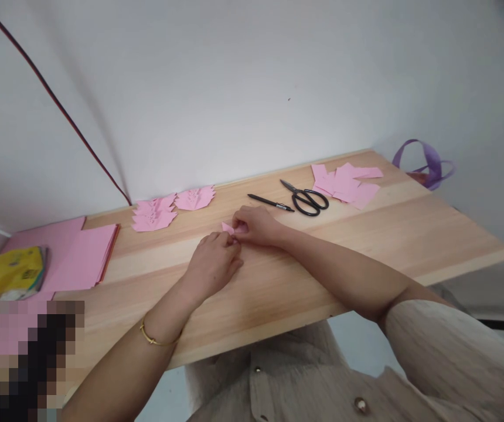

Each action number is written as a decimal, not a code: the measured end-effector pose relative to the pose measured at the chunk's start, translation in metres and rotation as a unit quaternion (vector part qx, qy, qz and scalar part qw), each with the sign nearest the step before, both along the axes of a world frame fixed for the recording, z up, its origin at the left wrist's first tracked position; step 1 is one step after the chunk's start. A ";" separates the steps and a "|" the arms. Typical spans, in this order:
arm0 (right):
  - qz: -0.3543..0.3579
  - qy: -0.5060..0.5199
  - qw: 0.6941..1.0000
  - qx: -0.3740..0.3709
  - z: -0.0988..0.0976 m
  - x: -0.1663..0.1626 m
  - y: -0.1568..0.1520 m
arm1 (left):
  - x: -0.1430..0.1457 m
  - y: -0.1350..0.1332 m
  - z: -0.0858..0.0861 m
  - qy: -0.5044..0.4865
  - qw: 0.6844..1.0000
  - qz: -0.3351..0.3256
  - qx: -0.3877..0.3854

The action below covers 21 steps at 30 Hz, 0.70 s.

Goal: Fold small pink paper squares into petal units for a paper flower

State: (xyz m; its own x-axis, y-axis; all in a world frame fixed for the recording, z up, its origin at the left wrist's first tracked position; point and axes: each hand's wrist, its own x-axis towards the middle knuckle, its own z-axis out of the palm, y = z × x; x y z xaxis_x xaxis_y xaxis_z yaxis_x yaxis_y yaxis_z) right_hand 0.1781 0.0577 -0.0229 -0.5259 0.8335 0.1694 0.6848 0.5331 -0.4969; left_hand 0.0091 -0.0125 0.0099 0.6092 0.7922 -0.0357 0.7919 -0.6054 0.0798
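Both hands meet over the middle of the wooden table, gripping one small piece of pink paper (227, 228). My left hand (215, 261) is closed, its fingertips pinching the paper's near edge. My right hand (258, 225) is also closed, with thumb and forefinger on the paper's right side. Most of the piece is hidden behind the fingers, so its exact shape cannot be made out. Just beyond my right hand lie a black pen (271, 203) and black-handled scissors (305, 200), the blades pointing to the back left.
Folded pink paper pieces (153, 214) lie near the wall. Loose pink paper scraps (346, 184) are at the back right. Pink sheets (70, 252) and a yellow package (17, 269) occupy the left end. A purple strap (430, 158) hangs beyond the right edge.
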 end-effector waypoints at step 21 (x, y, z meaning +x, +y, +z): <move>-0.035 -0.029 0.999 0.004 -0.002 -0.006 0.001 | 0.001 0.000 0.000 -0.006 1.000 -0.001 -0.005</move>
State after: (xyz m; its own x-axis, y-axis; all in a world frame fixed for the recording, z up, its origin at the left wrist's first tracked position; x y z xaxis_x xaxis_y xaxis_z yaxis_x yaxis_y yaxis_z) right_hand 0.1725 0.0585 -0.0245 -0.4748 0.8677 0.1470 0.7487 0.4861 -0.4506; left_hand 0.0099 -0.0122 0.0097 0.6118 0.7902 -0.0361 0.7893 -0.6067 0.0944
